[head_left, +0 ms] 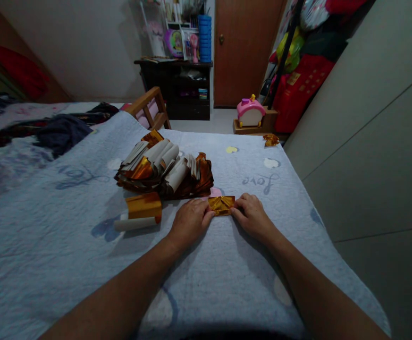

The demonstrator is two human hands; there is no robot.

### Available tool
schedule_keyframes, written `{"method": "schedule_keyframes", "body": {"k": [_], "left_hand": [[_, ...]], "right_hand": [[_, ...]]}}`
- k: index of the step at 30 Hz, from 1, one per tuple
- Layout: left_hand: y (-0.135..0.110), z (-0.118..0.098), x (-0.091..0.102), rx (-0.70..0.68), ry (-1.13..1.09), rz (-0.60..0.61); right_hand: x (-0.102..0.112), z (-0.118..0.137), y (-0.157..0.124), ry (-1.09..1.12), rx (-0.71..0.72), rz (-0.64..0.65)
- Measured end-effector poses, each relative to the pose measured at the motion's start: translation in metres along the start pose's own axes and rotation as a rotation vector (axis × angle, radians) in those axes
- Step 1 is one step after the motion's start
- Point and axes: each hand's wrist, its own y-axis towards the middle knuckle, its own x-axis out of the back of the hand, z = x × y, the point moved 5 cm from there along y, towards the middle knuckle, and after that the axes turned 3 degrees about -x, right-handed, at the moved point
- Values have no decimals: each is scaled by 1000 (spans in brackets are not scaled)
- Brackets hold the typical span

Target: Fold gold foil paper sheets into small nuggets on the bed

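Observation:
A small folded sheet of shiny gold foil paper (222, 206) lies on the bed, creased across its face. My left hand (192, 218) pinches its left end between thumb and fingers. At the right end, my right hand (251, 213) grips it the same way. Just beyond the left hand is a big pile of gold foil papers (177, 172) with grey-white backs, many of them curled. One loose gold sheet (144, 206), its near edge rolled over to the pale side, rests left of my left hand.
A pale blue quilt (227, 283) covers the bed. A crumpled gold foil piece (271, 140) lies at its far right corner. Dark clothes (64, 134) are heaped at the left. A pale cabinet (375, 141) stands along the right side; a wooden rail (149, 106) borders the far edge.

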Motion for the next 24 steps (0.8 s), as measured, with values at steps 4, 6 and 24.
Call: {"method": "schedule_keyframes", "body": {"k": [4, 6, 24], "left_hand": [[0, 1, 0, -13, -5, -4], [0, 1, 0, -33, -13, -4], [0, -4, 2, 48, 95, 27]], "right_hand": [[0, 2, 0, -57, -33, -19], [-1, 3, 0, -92, -44, -34], [-1, 9, -3, -230, -76, -57]]}}
